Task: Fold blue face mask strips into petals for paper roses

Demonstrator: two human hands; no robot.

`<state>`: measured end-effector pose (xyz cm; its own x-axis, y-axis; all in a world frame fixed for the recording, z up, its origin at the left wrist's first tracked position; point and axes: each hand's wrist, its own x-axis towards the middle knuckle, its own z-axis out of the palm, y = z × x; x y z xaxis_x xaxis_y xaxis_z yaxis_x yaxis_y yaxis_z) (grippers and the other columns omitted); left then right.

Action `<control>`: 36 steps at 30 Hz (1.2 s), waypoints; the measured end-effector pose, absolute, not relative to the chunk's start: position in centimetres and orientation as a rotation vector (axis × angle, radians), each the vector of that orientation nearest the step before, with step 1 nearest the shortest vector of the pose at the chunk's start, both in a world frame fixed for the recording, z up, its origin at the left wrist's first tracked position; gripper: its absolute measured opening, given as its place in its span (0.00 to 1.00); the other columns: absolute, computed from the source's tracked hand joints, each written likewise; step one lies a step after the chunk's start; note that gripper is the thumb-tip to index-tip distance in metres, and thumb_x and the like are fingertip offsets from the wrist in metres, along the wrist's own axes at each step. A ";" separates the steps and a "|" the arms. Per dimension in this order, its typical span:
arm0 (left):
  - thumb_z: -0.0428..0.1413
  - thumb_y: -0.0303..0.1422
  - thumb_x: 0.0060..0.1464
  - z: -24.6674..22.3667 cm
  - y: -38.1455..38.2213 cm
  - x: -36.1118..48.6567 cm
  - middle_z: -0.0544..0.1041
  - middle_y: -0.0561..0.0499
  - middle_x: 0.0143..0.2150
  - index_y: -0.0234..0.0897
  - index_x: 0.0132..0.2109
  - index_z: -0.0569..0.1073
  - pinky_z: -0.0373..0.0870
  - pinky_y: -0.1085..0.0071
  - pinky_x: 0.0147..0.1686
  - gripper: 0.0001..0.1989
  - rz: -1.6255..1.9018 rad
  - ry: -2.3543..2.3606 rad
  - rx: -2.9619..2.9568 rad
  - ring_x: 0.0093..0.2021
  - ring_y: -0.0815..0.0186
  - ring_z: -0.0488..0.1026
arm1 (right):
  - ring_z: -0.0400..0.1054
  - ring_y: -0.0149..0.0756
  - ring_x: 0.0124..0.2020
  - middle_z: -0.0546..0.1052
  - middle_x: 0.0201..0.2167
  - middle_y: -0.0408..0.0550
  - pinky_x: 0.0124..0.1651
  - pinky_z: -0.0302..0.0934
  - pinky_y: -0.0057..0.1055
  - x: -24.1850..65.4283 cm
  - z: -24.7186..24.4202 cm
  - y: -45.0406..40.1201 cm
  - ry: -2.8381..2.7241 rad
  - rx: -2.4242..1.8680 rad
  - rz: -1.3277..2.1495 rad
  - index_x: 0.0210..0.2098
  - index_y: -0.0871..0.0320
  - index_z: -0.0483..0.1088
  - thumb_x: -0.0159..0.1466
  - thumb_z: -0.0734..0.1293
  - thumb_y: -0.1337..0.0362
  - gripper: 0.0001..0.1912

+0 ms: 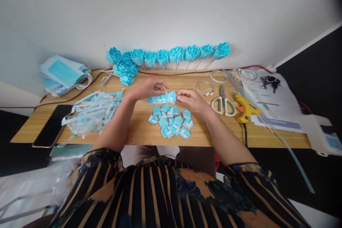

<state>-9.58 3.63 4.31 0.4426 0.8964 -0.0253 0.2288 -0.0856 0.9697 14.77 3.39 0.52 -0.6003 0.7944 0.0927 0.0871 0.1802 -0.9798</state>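
A light-blue strip [157, 99] with pointed folds at its right part lies on the desk between my hands. My right hand [191, 99] has thumb and fingers closed at the strip's right end. Just above the strip is my left hand [152, 88], its fingers curled together; whatever they hold, if anything, is too small to make out. Closer to me lies a loose pile of small folded blue pieces [175, 120], several with white marks on them.
Blue flowers on sticks [176, 54] line the wall. Left are face masks [64, 73], cut strips [92, 108] and a phone [52, 125]. Right are scissors [222, 101], wire rolls [205, 88], a yellow glue gun [245, 109], keys [271, 81] and papers [283, 103].
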 end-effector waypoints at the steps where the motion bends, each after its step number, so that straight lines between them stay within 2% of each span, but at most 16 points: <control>1: 0.66 0.24 0.39 4.3 3.6 -9.6 0.80 0.48 0.29 0.35 0.39 0.79 0.67 0.76 0.26 0.15 0.746 1.011 1.595 0.28 0.65 0.77 | 0.67 0.32 0.30 0.75 0.26 0.43 0.38 0.59 0.31 14.8 0.5 3.4 -1.857 -0.831 1.461 0.29 0.58 0.73 0.60 0.69 0.55 0.12; 8: 0.63 0.27 0.43 4.4 3.4 -9.5 0.79 0.51 0.29 0.37 0.43 0.78 0.64 0.77 0.24 0.16 0.672 1.029 1.810 0.26 0.68 0.74 | 0.63 0.31 0.27 0.73 0.25 0.42 0.33 0.54 0.29 15.0 0.5 3.4 -1.983 -0.896 1.362 0.29 0.58 0.73 0.61 0.67 0.55 0.13; 13: 0.64 0.24 0.40 4.1 3.4 -9.4 0.78 0.51 0.27 0.37 0.40 0.79 0.64 0.75 0.26 0.16 0.697 1.053 1.748 0.26 0.67 0.73 | 0.63 0.31 0.28 0.75 0.26 0.42 0.33 0.53 0.29 14.9 0.7 3.3 -2.002 -0.878 1.364 0.29 0.58 0.74 0.61 0.67 0.56 0.12; 19: 0.64 0.21 0.38 4.1 3.3 -9.3 0.77 0.50 0.26 0.36 0.37 0.80 0.64 0.74 0.27 0.14 0.769 1.090 1.642 0.27 0.66 0.73 | 0.58 0.29 0.24 0.70 0.22 0.40 0.30 0.49 0.29 14.7 0.8 3.1 -2.051 -0.933 1.315 0.27 0.58 0.73 0.60 0.67 0.56 0.12; 30: 0.64 0.27 0.44 4.3 3.2 -9.0 0.77 0.51 0.29 0.40 0.44 0.79 0.60 0.75 0.26 0.16 0.641 0.964 1.807 0.27 0.67 0.70 | 0.54 0.28 0.24 0.67 0.21 0.39 0.30 0.47 0.29 14.5 1.0 3.1 -2.089 -0.956 1.247 0.25 0.58 0.71 0.58 0.66 0.57 0.11; 36: 0.66 0.32 0.45 4.3 2.8 -8.8 0.73 0.53 0.24 0.37 0.40 0.79 0.61 0.75 0.26 0.12 0.788 0.989 1.679 0.26 0.68 0.70 | 0.56 0.29 0.26 0.67 0.22 0.40 0.31 0.49 0.28 14.6 1.0 3.1 -2.093 -0.958 1.238 0.26 0.59 0.70 0.59 0.65 0.58 0.10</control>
<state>-8.76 2.79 4.33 0.4549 0.8894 0.0452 0.2429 -0.1727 0.9546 14.57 3.10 0.98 -0.6134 0.7857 0.0797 0.3085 0.3313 -0.8917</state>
